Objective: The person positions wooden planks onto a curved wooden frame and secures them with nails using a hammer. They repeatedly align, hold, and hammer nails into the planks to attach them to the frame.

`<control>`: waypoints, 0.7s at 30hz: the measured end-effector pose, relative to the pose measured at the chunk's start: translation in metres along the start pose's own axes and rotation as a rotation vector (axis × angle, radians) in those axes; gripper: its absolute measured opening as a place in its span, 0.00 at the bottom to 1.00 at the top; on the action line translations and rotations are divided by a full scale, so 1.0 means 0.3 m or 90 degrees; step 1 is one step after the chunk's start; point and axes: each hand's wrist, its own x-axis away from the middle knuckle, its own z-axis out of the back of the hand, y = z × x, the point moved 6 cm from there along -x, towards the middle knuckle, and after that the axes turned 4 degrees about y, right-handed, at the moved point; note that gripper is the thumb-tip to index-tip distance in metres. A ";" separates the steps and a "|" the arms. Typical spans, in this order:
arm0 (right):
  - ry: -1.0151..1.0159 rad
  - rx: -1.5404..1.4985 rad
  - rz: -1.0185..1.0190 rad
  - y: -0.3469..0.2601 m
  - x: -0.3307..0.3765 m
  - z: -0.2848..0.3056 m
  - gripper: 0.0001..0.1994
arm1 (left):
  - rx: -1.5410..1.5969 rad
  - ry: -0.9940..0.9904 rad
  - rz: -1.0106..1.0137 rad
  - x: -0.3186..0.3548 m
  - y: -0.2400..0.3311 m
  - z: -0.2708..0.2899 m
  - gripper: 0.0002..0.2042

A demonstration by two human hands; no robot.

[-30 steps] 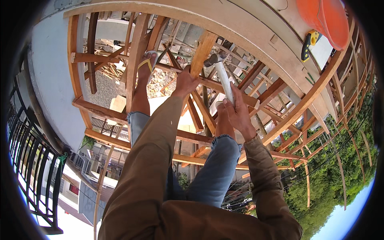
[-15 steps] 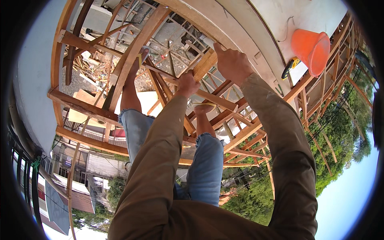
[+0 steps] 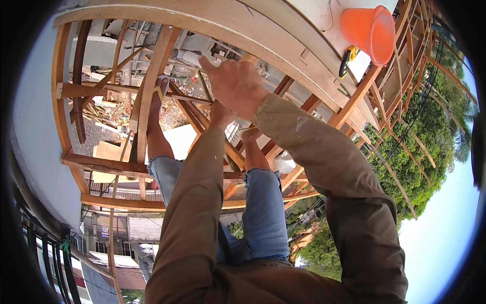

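My left hand [image 3: 221, 116] is closed at a narrow wooden beam [image 3: 195, 98] of an open timber frame. Its fingertips are partly covered by my right hand [image 3: 234, 86], which is curled, with one digit stretched out to the left. Just past that digit's tip shows a pale grey, rounded shape [image 3: 188, 57]; whether my right hand grips it is unclear. Behind the right hand, the end of a short wooden block [image 3: 249, 59] sticks out toward the long curved-looking beam [image 3: 202, 17]. Below my hands, both feet in flip-flops rest on the timbers.
An orange bucket [image 3: 367, 33] stands on a pale ledge at upper right, beside a yellow-and-black tool handle [image 3: 348, 61]. Gaps between the beams open onto rubble and scrap wood [image 3: 109, 101] far below. A white wall [image 3: 38, 111] rises at left; trees [image 3: 405, 167] lie to the right.
My right hand has swung left, from beside the wooden block to in front of it and over my left hand. The whole view has shifted, with the bucket now higher and further left.
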 end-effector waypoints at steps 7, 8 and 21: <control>-0.123 0.064 -0.033 0.110 -0.066 -0.089 0.28 | -0.281 -0.007 -0.002 -0.036 0.145 0.030 0.30; -0.067 0.017 -0.034 0.094 -0.045 -0.064 0.28 | -0.273 -0.009 -0.007 -0.001 0.201 0.031 0.31; 0.001 -0.021 -0.061 0.087 0.026 -0.113 0.21 | -0.133 -0.018 0.076 0.033 0.174 0.042 0.35</control>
